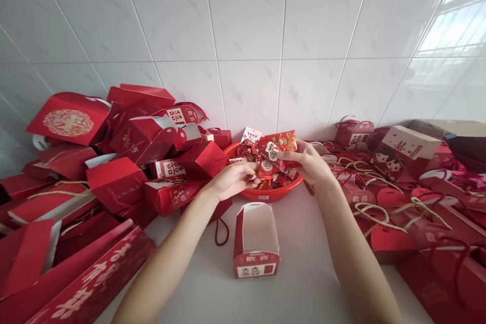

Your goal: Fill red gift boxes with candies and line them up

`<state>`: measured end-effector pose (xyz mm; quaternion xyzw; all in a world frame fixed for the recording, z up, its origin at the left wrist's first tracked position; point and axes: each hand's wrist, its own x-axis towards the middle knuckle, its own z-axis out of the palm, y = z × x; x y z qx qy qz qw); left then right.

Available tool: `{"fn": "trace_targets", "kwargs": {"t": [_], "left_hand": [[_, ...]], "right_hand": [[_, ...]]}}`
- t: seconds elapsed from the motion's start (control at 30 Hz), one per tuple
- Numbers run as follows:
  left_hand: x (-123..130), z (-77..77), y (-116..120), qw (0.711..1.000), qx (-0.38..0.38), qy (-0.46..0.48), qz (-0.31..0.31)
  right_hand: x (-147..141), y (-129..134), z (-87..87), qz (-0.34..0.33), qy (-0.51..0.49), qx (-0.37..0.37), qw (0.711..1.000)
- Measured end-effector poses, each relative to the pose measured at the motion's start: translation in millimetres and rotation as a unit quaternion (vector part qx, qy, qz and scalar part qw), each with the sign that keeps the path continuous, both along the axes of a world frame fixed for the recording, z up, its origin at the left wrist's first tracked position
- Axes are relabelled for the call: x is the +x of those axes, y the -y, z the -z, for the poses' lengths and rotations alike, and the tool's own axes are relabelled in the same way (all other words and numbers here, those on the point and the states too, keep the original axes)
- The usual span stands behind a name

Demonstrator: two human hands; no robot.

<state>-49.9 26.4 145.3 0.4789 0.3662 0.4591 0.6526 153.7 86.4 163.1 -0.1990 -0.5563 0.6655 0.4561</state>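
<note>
My right hand (308, 161) is closed on a red candy packet (271, 153) with a white label, over the far half of a red plastic basin (266, 195). My left hand (236, 179) reaches over the basin's left side with thumb and fingers pinched together; whatever is between the fingertips is too small to make out. Wrapped candies (266, 168) in red and white fill the basin. In front of it stands an open red gift box (256, 258), its pale inside showing bare walls and floor.
Folded red gift boxes (117, 182) are heaped on the left, up against the tiled wall (246, 25). Flatter red boxes with rope handles (395, 212) cover the right side. A brown cardboard box (455, 129) lies at the far right. A red cord loop (221, 233) lies left of the open box.
</note>
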Motion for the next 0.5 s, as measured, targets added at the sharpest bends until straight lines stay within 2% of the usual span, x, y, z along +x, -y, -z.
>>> {"fn": "trace_targets", "kwargs": {"t": [0.13, 0.3, 0.4, 0.5], "left_hand": [[-3, -6.7, 25, 0.994, 0.05, -0.078, 0.056], [-2, -10.2, 48, 0.963, 0.115, -0.212, 0.119], [-3, -14.8, 57, 0.924, 0.142, -0.325, 0.145], [-6, -22.5, 66, 0.851, 0.172, -0.479, 0.134]], "right_hand": [[11, 18, -16.8, 0.013, 0.003, 0.045, 0.999], [18, 32, -26.5, 0.029, 0.018, 0.064, 0.997], [19, 36, -25.1, 0.016, 0.036, 0.074, 0.996], [20, 39, -23.1, -0.017, 0.052, 0.098, 0.994]]}}
